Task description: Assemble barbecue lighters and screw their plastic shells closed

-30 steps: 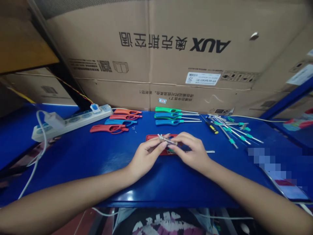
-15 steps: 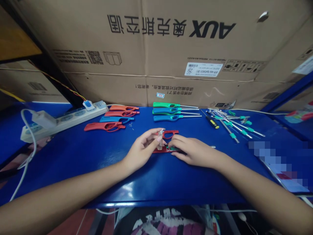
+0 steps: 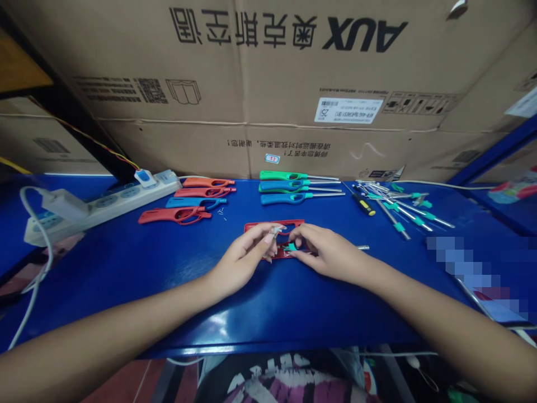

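Observation:
My left hand (image 3: 241, 254) is closed, pinching a small clear plastic lighter tank (image 3: 272, 237) in a tilted position. Below and beside it lies an open red lighter shell half (image 3: 282, 255) with a metal tube (image 3: 363, 247) sticking out to the right. The fingers of my right hand (image 3: 331, 249) are closed at a small green and black lighter part (image 3: 290, 246) in this shell. Just behind my hands rests the other red shell half (image 3: 250, 225), partly covered by my left fingers.
Orange, red and blue lighter shells (image 3: 174, 215) lie at the back left, near a white power strip (image 3: 104, 202). Green and blue lighters (image 3: 281, 198) sit at the back middle. A yellow-black screwdriver (image 3: 364, 205) and several metal tubes (image 3: 394, 220) are on the right. A large cardboard box (image 3: 210, 140) stands behind.
The clear tank has gone from upright to tilted in my left hand. My right fingers have shifted slightly, showing more of the green part. The head view has moved a little.

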{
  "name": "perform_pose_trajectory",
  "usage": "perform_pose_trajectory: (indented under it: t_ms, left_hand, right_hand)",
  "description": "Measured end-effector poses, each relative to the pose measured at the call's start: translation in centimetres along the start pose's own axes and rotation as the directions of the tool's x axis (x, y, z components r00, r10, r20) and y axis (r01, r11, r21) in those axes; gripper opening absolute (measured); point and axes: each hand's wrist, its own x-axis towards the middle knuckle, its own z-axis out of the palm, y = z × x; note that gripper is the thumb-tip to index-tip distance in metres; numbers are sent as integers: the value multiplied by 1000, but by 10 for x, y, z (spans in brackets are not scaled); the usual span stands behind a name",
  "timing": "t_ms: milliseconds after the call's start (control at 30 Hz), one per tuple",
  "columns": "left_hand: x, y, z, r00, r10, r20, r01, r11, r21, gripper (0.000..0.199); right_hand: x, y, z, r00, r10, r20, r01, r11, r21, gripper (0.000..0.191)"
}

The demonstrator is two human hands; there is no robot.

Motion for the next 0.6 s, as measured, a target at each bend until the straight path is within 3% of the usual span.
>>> perform_pose_trajectory:
  t_ms: [167, 433, 600]
  left_hand:
    - [-2, 1, -1, 1000, -5, 24, 5, 1000, -30, 32]
    - [-2, 8, -2, 996, 48, -73, -26, 961, 274, 26]
    - [-4, 8, -3, 995, 71, -74, -45, 951, 307, 26]
  right_hand:
    - [-1, 1, 0, 999, -41, -1, 41, 999, 26, 17]
    - [-2, 5, -1, 992, -127, 0, 127, 991, 35, 10]
    - [-1, 5, -2, 992, -123, 0, 123, 991, 58, 8]
